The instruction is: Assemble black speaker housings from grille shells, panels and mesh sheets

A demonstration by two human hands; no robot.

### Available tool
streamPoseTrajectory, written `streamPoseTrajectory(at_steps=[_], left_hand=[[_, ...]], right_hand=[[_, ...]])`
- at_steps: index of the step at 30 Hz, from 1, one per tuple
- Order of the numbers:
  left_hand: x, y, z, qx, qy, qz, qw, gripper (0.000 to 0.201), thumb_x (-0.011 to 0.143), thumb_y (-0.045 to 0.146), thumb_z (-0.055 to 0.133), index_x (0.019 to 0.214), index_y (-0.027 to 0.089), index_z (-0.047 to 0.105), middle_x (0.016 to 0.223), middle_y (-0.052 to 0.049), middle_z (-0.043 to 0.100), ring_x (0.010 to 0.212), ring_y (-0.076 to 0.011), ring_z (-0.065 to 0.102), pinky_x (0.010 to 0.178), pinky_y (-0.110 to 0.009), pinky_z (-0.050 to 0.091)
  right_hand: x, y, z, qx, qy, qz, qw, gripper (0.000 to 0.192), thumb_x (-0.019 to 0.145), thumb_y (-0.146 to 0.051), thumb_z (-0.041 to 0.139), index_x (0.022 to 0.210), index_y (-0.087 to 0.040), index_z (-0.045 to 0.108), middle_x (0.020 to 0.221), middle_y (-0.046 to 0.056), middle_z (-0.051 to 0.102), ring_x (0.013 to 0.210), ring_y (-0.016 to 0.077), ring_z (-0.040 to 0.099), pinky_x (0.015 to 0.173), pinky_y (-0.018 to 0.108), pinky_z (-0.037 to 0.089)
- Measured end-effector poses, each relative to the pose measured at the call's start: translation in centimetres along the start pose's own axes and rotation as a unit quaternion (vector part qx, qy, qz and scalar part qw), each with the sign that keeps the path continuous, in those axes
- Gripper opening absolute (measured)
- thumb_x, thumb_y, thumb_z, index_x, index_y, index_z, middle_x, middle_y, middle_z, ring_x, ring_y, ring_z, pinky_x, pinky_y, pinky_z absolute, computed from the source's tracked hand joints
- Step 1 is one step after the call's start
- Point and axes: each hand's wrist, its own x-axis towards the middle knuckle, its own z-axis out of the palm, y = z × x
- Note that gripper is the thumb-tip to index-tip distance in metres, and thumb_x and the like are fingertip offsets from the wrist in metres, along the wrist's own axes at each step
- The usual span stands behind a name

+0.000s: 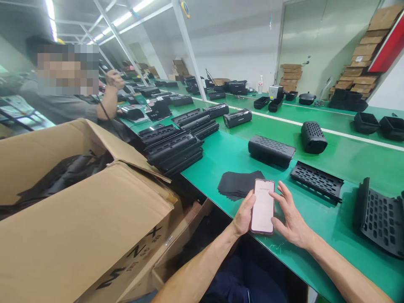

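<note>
A smartphone (262, 206) with a lit pale screen lies at the near edge of the green table (240, 155). My left hand (243, 216) grips its left side, thumb along the edge. My right hand (290, 219) rests on the table against the phone's right side, fingers spread and touching its edge. A stack of thin black sheets (236, 184) lies just behind the phone. To the right lie a black perforated grille strip (317, 181) and a larger curved perforated panel (380, 219).
An open cardboard box (85, 219) with black parts stands at my left. Stacked black grille covers (173, 149) and black speaker housings (270, 150) sit further along the table. Another person (78, 97) works at the far left. Cardboard cartons (362, 59) are piled at the back right.
</note>
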Motion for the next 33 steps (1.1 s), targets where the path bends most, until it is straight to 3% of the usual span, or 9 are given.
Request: streamPoseTrajectory(at_steps=[12,19,23,27,33], left_hand=[[0.1,-0.3,-0.3,0.009,0.012,-0.009,1.000,0.059,0.095,0.062,0.063,0.131,0.015,0.058,0.108,-0.014,0.078,0.085,-0.0275,0.077,0.074,-0.037,0.061],[0.1,-0.2,-0.2,-0.013,0.004,-0.011,1.000,0.055,0.096,0.060,0.063,0.128,0.015,0.061,0.107,-0.014,0.078,0.085,-0.0285,0.077,0.075,-0.039,0.061],[0.2,0.0,0.0,-0.039,0.015,-0.021,0.999,0.055,0.096,0.058,0.064,0.129,0.015,0.063,0.115,-0.015,0.077,0.086,-0.0279,0.076,0.075,-0.040,0.061],[0.3,0.0,0.1,-0.044,0.035,-0.014,0.998,0.052,0.097,0.056,0.065,0.129,0.015,0.066,0.120,-0.014,0.076,0.099,-0.0265,0.073,0.086,-0.037,0.058],[0.4,-0.1,0.0,-0.043,0.020,-0.015,0.999,0.057,0.097,0.057,0.062,0.134,0.014,0.062,0.112,-0.014,0.076,0.091,-0.0263,0.073,0.084,-0.040,0.057]], right_hand=[[0.1,-0.2,0.3,-0.062,0.005,-0.032,0.998,0.059,0.099,-0.029,0.054,0.156,-0.031,0.037,0.176,0.009,-0.006,0.162,0.0413,0.012,0.121,0.067,0.037],[0.1,-0.4,0.0,-0.028,0.006,-0.029,0.999,0.057,0.100,-0.028,0.055,0.154,-0.030,0.037,0.176,0.012,-0.003,0.161,0.0422,0.013,0.121,0.069,0.034],[0.2,-0.9,-0.4,-0.010,0.020,-0.036,0.999,0.041,0.099,-0.029,0.055,0.140,-0.027,0.053,0.175,0.011,0.004,0.159,0.0427,0.020,0.120,0.067,0.037],[0.3,-1.2,-0.7,0.011,0.041,-0.053,0.998,0.025,0.100,-0.030,0.052,0.120,-0.023,0.067,0.174,0.009,0.013,0.156,0.0406,0.029,0.120,0.063,0.039],[0.3,-1.4,-0.8,0.019,0.050,-0.088,0.995,0.023,0.098,-0.025,0.052,0.103,-0.022,0.075,0.171,0.005,0.020,0.154,0.0407,0.032,0.120,0.064,0.037]])
